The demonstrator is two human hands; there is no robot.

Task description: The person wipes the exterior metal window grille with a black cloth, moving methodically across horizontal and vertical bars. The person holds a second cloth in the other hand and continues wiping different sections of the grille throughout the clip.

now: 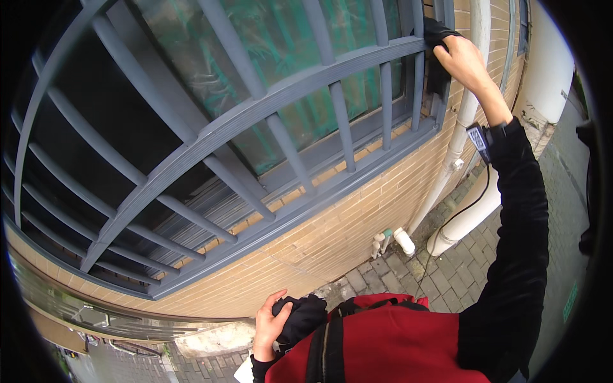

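My right hand reaches to the right end of a blue-grey metal window grille, its fingers closed on a black cloth that hangs behind and beside the end bars. At the bottom centre, in front of my body, my left hand holds a bunched black cloth. Behind the bars is a window pane with green, crinkled material showing through it. A small device with a printed code is strapped at my right wrist, and a black cable runs down from it.
A tan brick wall lies below the grille. White drainpipes run down the wall at the right, with a thick white column beyond. Short pipe ends stand near the brick paving. A pale stone ledge is at lower left.
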